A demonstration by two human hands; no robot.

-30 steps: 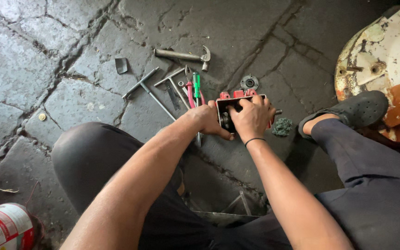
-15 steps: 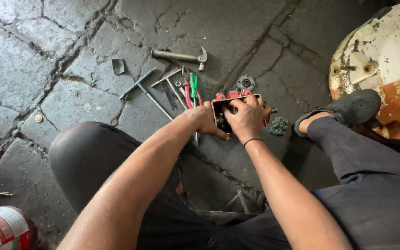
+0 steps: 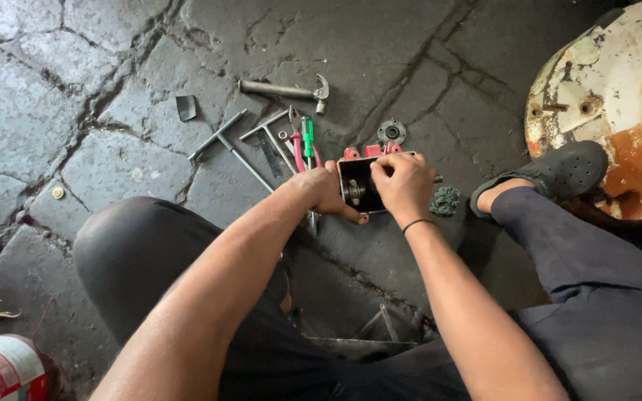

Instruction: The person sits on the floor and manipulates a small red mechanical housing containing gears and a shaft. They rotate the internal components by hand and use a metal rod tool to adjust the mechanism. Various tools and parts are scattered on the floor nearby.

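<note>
Since a second ago the hands and the small box have stayed in one spot on the floor, while the view has drifted a little so the rusty wheel hub (image 3: 609,111) shows more fully at the right. The small box (image 3: 357,186), a dark metal housing with red parts along its far edge and a round shiny piece inside, rests on the stone floor (image 3: 76,148) just in front of the person's knees. The left hand (image 3: 322,191) wraps the near left side of the box, its grip pressed against the wall, probably to keep it steady. The right hand (image 3: 404,184) lies over the top right, fingers curled into the opening; whether they pinch anything inside I cannot tell. Just beyond the box lie a green screwdriver (image 3: 307,135), a red-handled tool (image 3: 296,151) and two T-shaped wrenches (image 3: 226,141), fanned out close by, likely for easy reach. A round metal flange (image 3: 391,131) sits just past the box, and a hammer (image 3: 285,90) farther out. A greenish wad (image 3: 445,200) lies beside the right wrist, near the dark shoe (image 3: 551,172). A red-and-white can (image 3: 5,369) stands at the lower left corner.
</note>
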